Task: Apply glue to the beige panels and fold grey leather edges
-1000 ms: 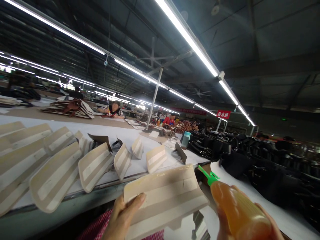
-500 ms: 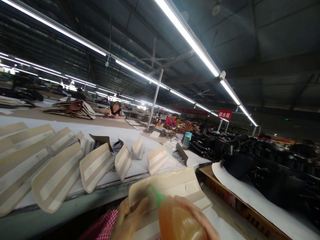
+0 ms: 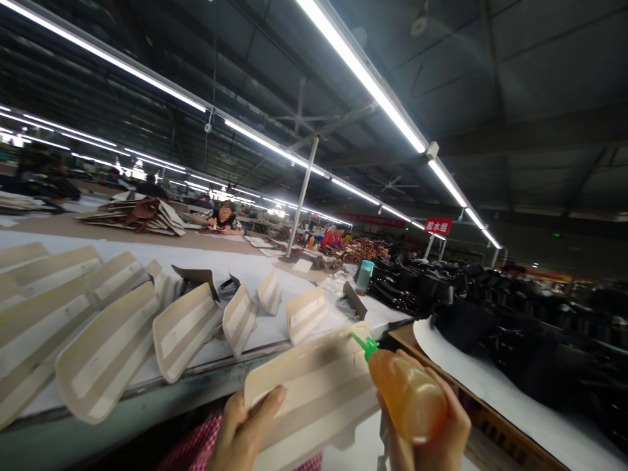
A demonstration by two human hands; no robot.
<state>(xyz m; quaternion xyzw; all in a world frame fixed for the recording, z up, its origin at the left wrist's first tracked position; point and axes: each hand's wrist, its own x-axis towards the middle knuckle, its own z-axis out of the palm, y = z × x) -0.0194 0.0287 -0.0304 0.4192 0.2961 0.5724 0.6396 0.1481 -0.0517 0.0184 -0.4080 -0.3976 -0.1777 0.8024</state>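
My left hand [image 3: 243, 432] grips the near left edge of a beige curved panel [image 3: 314, 386] with pale strips across it, thumb on top. My right hand [image 3: 432, 432] is wrapped round an amber squeeze bottle [image 3: 405, 396] with a green nozzle. The nozzle tip points at the panel's far right corner, touching or almost touching it.
Several similar beige panels [image 3: 112, 347] lie in a row on the white conveyor table [image 3: 265, 333] ahead. A teal cup [image 3: 364, 275] stands further along. Dark bags [image 3: 490, 294] pile up on the right. Other people [image 3: 223, 216] sit at far tables. A metal post [image 3: 301, 193] rises mid-table.
The bottle swung from the right to over the panel's left part, then back to its far right corner. My left hand kept holding the panel.
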